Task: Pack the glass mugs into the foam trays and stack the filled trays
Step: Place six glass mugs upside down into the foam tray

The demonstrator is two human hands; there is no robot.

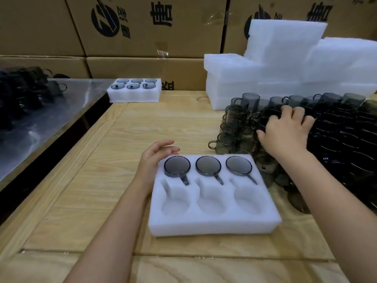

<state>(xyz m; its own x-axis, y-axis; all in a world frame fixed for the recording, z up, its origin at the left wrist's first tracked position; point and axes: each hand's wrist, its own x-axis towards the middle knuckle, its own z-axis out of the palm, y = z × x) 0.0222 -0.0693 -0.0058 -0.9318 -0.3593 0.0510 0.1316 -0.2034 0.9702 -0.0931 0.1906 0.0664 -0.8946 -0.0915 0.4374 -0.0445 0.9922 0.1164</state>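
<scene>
Near tray (214, 221): the far row holds three mugs (208, 166) and the three near pockets are empty, so it is half filled. Left hand (157, 158) lies loosely open at its far left corner, holding nothing. Right hand (285, 131) is over the loose mugs (234, 119) at right, fingers bent, grip not discernible. Far left, one filled tray (133, 94) stands unstacked.

Smoky grey glass mugs (236, 114); white foam tray (212, 223); pale wood-grain table (98, 180); brown cardboard boxes (142, 25) with black print
</scene>
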